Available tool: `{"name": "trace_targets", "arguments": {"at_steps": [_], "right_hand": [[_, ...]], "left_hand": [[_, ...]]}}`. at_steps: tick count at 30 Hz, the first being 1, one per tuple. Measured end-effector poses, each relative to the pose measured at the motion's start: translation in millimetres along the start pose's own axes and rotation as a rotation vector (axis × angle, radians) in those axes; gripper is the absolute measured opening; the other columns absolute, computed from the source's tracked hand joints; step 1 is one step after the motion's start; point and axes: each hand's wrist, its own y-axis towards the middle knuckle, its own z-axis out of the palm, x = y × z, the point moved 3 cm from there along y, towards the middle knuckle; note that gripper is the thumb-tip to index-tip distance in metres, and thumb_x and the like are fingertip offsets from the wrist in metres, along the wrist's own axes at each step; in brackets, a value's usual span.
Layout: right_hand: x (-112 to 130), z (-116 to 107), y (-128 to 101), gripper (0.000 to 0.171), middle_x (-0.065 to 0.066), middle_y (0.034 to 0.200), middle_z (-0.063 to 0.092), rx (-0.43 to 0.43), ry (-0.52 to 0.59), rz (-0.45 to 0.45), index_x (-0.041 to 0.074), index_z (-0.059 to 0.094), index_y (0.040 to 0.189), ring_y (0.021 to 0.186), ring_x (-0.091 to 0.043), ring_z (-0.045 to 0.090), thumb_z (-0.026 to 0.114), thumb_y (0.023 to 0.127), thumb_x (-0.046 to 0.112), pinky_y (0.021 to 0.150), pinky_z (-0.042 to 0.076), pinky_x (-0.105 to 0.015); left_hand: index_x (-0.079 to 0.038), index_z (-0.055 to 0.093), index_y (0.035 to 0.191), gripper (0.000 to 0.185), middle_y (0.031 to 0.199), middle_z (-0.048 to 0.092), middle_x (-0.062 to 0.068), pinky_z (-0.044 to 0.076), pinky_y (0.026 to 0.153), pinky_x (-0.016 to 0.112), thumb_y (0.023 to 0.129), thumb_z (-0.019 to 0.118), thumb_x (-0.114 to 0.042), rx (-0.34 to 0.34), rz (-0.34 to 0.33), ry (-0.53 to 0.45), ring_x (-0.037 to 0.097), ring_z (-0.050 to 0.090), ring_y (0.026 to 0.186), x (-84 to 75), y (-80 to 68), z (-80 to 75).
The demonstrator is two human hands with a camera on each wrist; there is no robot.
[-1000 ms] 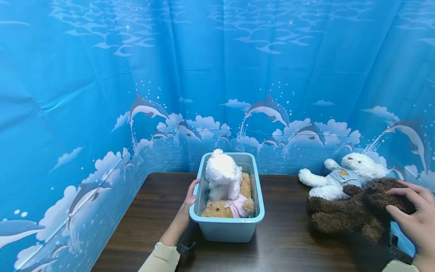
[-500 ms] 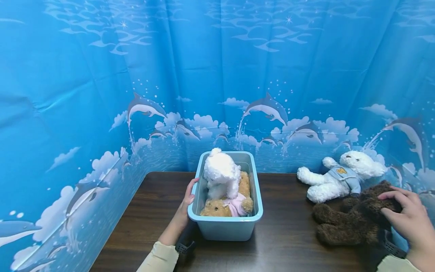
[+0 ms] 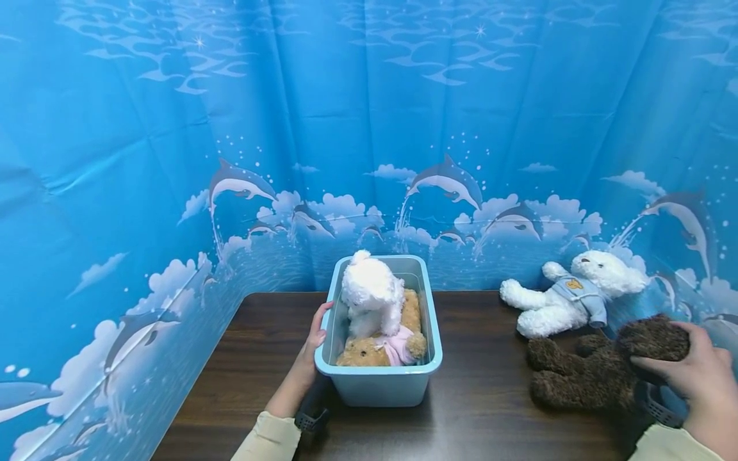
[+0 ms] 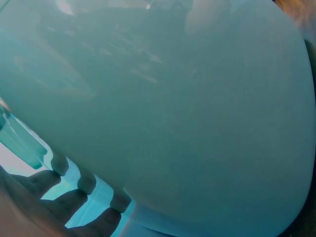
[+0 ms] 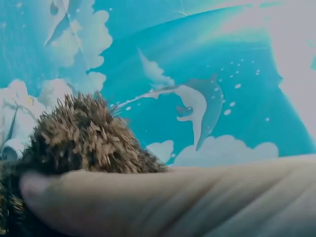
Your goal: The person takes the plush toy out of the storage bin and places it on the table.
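A light-blue plastic bin (image 3: 377,387) stands mid-table, holding a white plush dog (image 3: 371,288) on top of a tan teddy bear (image 3: 363,353) in a pink top. My left hand (image 3: 305,358) holds the bin's left rim; in the left wrist view its fingertips (image 4: 111,215) press on the bin's wall. At the right, my right hand (image 3: 700,378) grips a dark brown teddy bear (image 3: 588,378) by the head, thumb across the near side. In the right wrist view the brown fur (image 5: 89,140) rises behind the thumb.
A white teddy bear (image 3: 553,310) in a grey-blue shirt lies on its back at the back right, just beyond the brown one. Dark wooden tabletop (image 3: 478,397) lies beneath everything. A blue dolphin-print curtain (image 3: 346,128) hangs along the table's back and left.
The brown teddy bear has shifted away from the white one and turned, its legs pointing left. My right hand has moved with its head. The left hand stays at the bin.
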Motion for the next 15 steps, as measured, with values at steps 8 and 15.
{"name": "trace_targets", "arguments": {"at_steps": [8, 15], "right_hand": [[1.3, -0.2, -2.6, 0.096, -0.039, 0.173, 0.016, -0.186, 0.151, 0.012, 0.000, 0.020, 0.171, 0.158, -0.064, 0.017, 0.068, 0.089, -0.015, 0.122, 0.023, -0.080], [-3.7, 3.4, 6.4, 0.101, -0.042, 0.172, 0.010, -0.123, 0.098, 0.030, 0.001, 0.012, 0.172, 0.158, -0.063, 0.013, 0.069, 0.089, -0.015, 0.122, 0.020, -0.081]], "left_hand": [[-0.027, 0.017, 0.170, 0.067, 0.178, 0.013, 0.019, 0.019, 0.122, 0.080, 0.106, 0.029, -0.043, -0.008, -0.020, -0.021, 0.053, 0.018, 0.157, 1.4, -2.9, 1.2], [-0.030, 0.019, 0.170, 0.067, 0.180, 0.012, 0.016, 0.017, 0.121, 0.084, 0.105, 0.031, -0.045, -0.021, -0.017, -0.016, 0.053, 0.017, 0.159, -0.1, -2.8, 2.3]]}}
